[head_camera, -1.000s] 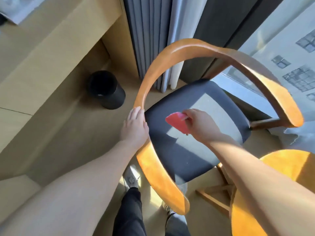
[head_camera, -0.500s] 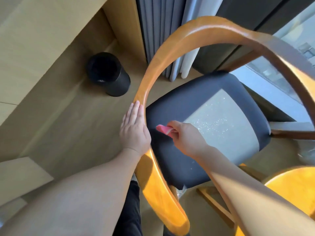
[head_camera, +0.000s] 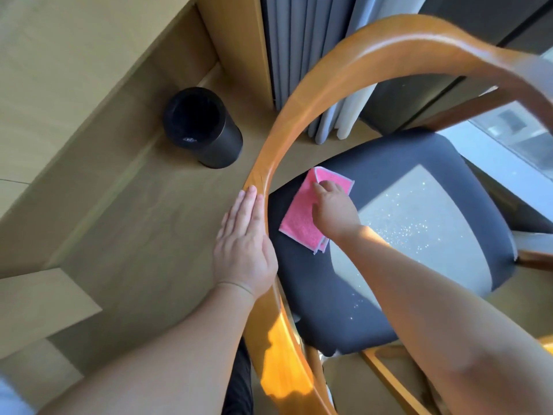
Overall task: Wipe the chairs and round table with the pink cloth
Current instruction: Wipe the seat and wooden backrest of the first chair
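Head view, looking down. One chair (head_camera: 419, 181) is shown, with a dark seat cushion (head_camera: 329, 310) and one curved wooden rail (head_camera: 302, 115) arching over it from lower left to upper right. The pink cloth (head_camera: 299, 220) is laid flat on the far left part of the cushion, folded, its layered edges visible at the near corner. The cloth's left edge is set close to the cushion's left edge and is partly overlapped in view by the rail above it. To the right of the cloth a sunlit patch (head_camera: 419, 229) of the cushion is seen, and shaded cushion extends from the cloth toward the near edge.

The right hand (head_camera: 335, 208) is placed on the cloth, which is pressed down under bent fingertips (head_camera: 317, 184). Its grip is not closed round the fabric, and the cloth is not gathered up. The left hand (head_camera: 244, 244) is laid along the outer side of the rail with fingers straight and together, so its grip is open and flat against the wood.

On the floor (head_camera: 134, 223), one black cylindrical bin (head_camera: 206, 130) stands upright, well apart from the rail, beside a pale wooden panel (head_camera: 89, 70). A strip of floor lies between bin and rail. Grey curtains (head_camera: 299, 49) hang beyond the chair, and a window (head_camera: 508, 133) is seen at right.

Counted: one chair, one rail, one cloth, one bin, two hands.
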{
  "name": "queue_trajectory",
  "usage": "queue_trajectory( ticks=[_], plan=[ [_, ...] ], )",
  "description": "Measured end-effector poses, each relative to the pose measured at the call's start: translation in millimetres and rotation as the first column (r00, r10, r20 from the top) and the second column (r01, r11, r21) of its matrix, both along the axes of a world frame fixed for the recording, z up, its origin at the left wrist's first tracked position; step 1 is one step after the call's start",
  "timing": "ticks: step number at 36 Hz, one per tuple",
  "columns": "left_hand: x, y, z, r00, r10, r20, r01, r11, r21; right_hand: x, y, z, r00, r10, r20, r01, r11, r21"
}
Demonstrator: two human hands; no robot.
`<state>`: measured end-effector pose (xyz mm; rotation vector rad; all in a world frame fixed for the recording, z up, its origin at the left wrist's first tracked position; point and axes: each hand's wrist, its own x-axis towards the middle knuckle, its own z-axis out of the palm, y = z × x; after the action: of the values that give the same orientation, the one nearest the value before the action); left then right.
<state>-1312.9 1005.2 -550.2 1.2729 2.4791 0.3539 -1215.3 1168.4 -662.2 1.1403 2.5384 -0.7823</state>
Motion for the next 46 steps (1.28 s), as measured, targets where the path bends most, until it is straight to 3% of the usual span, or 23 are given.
queue_trajectory(
  ticks=[7,12,16,22,27,33,39,46],
  plan=[
    [0.6,-0.5,1.2,1.000,0.005,-0.002,-0.005,1.000,0.000,-2.1,-33.3,-14.7,0.999,0.018,-0.031,-0.009,0.961,0.277],
    [-0.4,0.2,1.8,1.000,0.005,0.002,-0.005,1.000,0.013,-6.1,-40.7,-30.7,0.998,0.046,-0.030,-0.041,0.987,0.155],
    [-0.1,0.1,0.1,1.000,0.006,-0.004,-0.006,1.000,0.025,-10.2,-24.1,-44.8,0.985,-0.115,0.129,0.094,0.982,0.162],
    [-1.7,-0.5,-2.6,1.000,-0.010,-0.020,0.010,1.000,0.017,-24.5,-22.2,-63.5,0.975,-0.182,0.126,0.164,0.976,0.144],
    [-1.2,-1.4,-4.1,0.999,-0.014,-0.044,0.013,1.000,-0.013,-39.9,-41.8,-70.1,0.989,0.143,0.021,-0.145,0.982,0.119],
    [0.0,-2.2,-3.1,0.998,-0.054,-0.032,0.055,0.999,0.003,-45.0,-52.5,-70.0,0.990,0.138,0.002,-0.136,0.975,0.173],
    [1.8,-1.6,-1.2,0.998,-0.058,-0.030,0.059,0.997,0.042,-5.0,-80.9,-71.9,0.963,0.264,-0.053,-0.254,0.956,0.150],
    [1.3,-2.2,-0.2,0.962,-0.271,-0.041,0.273,0.959,0.077,75.8,-129.8,-67.6,0.917,0.395,-0.050,-0.385,0.912,0.142]
  ],
)
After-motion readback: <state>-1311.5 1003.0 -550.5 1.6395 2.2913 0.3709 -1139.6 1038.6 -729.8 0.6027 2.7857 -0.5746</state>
